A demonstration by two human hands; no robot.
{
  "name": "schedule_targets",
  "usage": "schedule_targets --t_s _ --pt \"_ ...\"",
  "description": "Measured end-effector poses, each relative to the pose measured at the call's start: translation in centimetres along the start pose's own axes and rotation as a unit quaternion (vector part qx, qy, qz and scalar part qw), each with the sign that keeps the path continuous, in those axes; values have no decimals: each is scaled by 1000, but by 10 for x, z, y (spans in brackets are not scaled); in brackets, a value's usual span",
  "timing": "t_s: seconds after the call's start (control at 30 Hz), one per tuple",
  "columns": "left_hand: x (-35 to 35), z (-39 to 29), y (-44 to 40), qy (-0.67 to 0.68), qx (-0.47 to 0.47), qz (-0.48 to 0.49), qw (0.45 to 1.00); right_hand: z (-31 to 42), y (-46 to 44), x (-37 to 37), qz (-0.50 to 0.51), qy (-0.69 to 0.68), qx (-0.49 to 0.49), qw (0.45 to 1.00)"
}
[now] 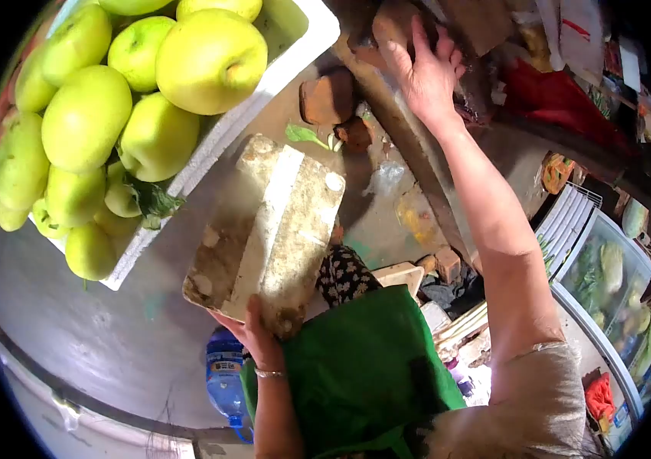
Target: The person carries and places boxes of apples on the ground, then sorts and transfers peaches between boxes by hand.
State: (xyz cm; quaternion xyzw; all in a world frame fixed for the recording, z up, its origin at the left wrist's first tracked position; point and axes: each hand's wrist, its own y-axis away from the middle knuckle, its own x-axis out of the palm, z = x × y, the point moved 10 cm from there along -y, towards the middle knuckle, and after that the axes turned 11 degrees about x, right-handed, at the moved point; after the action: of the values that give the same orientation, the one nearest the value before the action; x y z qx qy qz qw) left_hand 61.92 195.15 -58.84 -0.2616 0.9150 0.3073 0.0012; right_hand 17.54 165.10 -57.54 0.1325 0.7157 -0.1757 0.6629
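Observation:
A dirty white foam slab, rectangular with a pale strip along its middle, is tilted in front of the person. My left hand grips its lower edge, fingers around the rim. My right hand is stretched out at the top, fingers spread over a brownish object on a ledge; whether it touches that object is hard to tell. Upper left, a white foam box is heaped with green apples, a dark leaf at its edge.
Bricks and scraps lie on the floor beside a raised ledge. A blue water bottle stands lower left of a green apron. Glass-covered vegetable bins and a red cloth are at right.

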Motion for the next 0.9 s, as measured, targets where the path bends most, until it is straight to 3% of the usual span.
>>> schedule_targets --t_s 0.07,0.17,0.2,0.23,0.3,0.37,0.43,0.57,0.63,0.7,0.77,0.83,0.9 --pt "0 1 0 -17 -6 1 1000 1 1 2 -7 -26 -9 1000" --pt "-1 -3 -4 -54 15 7 998 2 -4 0 -36 65 -13 997" --pt "4 -7 -3 -26 8 6 1000 -2 -7 -3 36 98 17 994" --pt "9 -9 -1 2 0 4 1000 -2 3 -12 38 98 17 994" --pt "16 -17 2 -2 3 2 1000 30 37 -53 -25 -114 -133 984" --pt "16 -17 6 -9 1 2 1000 45 87 -23 103 -77 -165 978" --pt "13 -15 5 -53 7 2 999 35 132 40 240 -68 -126 960" --pt "1 -6 2 -85 -14 0 996 2 175 165 335 61 -131 931" --pt "-1 8 3 -3 -73 -24 997 6 177 171 357 67 -144 921" --pt "0 6 4 -24 -84 -22 996 -13 190 187 291 106 -214 926" --pt "3 3 4 -28 -84 -19 996 -37 204 186 344 213 -238 883" --pt "0 3 2 -49 -67 -18 996 -56 204 183 479 193 -162 841" --pt "1 2 2 -41 -60 -19 997 -70 202 176 637 297 -115 702"
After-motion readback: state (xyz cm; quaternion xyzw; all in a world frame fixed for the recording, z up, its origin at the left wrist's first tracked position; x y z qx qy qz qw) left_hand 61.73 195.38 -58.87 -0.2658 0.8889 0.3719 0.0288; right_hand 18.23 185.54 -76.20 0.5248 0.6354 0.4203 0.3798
